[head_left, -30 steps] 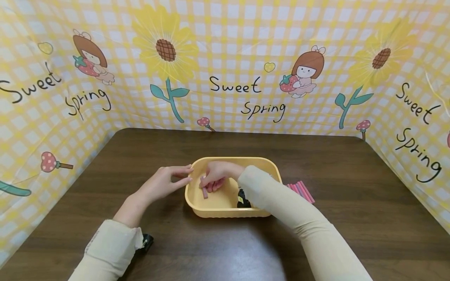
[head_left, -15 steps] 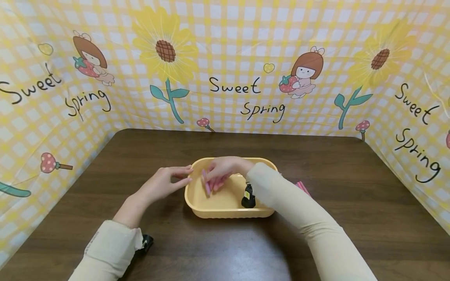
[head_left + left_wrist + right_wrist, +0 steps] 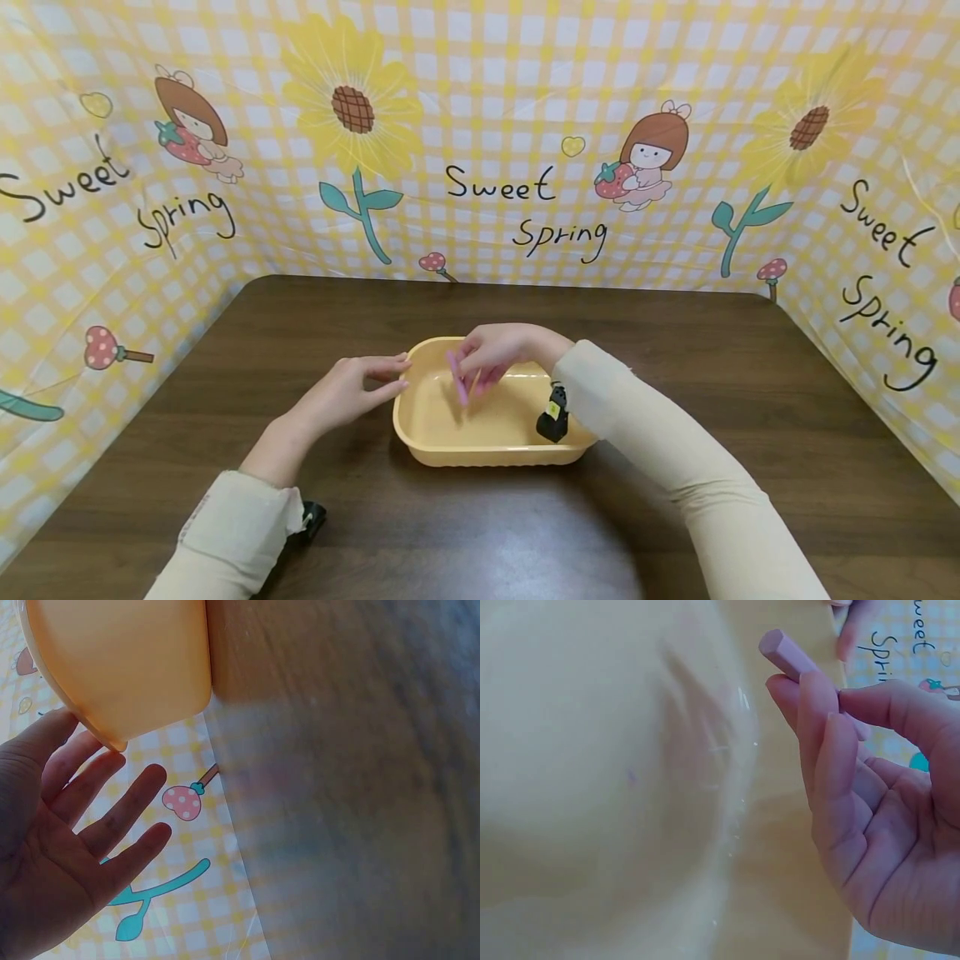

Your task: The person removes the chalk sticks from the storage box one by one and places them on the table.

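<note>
A pale yellow plastic basin (image 3: 495, 456) stands on the table. Above its floor, my right hand (image 3: 506, 350) pinches a pink-purple chalk-like stick (image 3: 458, 379) between thumb and fingers. In the right wrist view the stick (image 3: 793, 654) shows a flat, many-sided end sticking out past the fingertips. My left hand (image 3: 352, 385) is at the basin's left end. Its thumb and a fingertip touch the rim, seen against the basin wall (image 3: 127, 667) in the left wrist view, while the other fingers of that hand (image 3: 75, 847) are spread and straight.
The dark wooden table (image 3: 360, 517) surrounds the basin. A yellow checked cloth (image 3: 480, 100) printed with sunflowers hangs behind and at both sides. A black wrist device (image 3: 553, 417) under my right sleeve overlaps the basin, and another black device (image 3: 313, 521) is by my left cuff.
My right hand has lifted the stick off the basin floor and moved to the right with it. The pink sticks right of the basin are now hidden behind the sleeve. The left hand stays put.
</note>
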`<state>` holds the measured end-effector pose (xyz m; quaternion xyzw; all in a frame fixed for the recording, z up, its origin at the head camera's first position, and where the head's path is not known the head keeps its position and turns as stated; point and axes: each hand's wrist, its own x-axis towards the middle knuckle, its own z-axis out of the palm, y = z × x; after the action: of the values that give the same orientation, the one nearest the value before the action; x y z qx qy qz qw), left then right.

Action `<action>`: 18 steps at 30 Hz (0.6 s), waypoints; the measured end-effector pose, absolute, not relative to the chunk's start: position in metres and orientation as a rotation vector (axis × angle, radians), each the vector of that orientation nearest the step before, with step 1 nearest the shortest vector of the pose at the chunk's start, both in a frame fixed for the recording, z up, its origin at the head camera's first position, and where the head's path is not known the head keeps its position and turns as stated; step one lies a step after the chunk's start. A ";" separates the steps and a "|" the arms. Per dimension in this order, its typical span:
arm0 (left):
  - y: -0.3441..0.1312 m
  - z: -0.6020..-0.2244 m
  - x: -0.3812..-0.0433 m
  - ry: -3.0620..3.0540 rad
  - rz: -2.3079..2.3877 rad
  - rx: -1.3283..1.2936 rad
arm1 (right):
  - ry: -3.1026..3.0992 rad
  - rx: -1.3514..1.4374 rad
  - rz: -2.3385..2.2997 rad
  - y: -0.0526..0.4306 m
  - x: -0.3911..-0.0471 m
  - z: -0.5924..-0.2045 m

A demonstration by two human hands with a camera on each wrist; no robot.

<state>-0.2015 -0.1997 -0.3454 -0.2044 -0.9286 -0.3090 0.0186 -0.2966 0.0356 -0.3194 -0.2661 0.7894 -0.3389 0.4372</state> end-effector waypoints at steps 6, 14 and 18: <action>-0.199 -0.345 -0.201 -2.891 -0.958 -0.634 | 2.010 -0.641 -0.873 0.049 -0.295 -0.308; -0.199 -0.343 -0.201 -2.901 -0.956 -0.641 | 2.051 -0.613 -0.870 0.070 -0.292 -0.299; -0.200 -0.343 -0.201 -2.905 -0.955 -0.644 | 2.078 -0.603 -0.867 0.079 -0.290 -0.297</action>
<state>-0.2006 -0.1996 -0.3434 -0.2060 -0.9296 -0.3055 0.0085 -0.2897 0.0795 -0.2965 -0.2379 0.8191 -0.3418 0.3945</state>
